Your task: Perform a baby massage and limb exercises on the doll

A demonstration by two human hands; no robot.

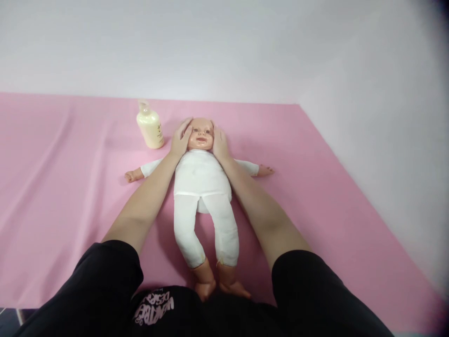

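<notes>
Pink table [315, 224] extends both sides of doll [202, 173]; far edge just past bottle [151, 128], right edge well off. One doll, face-up; one bottle, upright. Two hands: left hand [180, 140], right hand [220, 143], grip wide, laid flat along doll's head, one per side.

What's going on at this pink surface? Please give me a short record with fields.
Doll: lying face up, white-covered body, arms spread, feet toward the person
Left hand: against one side of the doll's head
Right hand: against the head's other side
Bottle: pale yellow, standing left of the head
Surface: pink
Sleeves: black
</notes>
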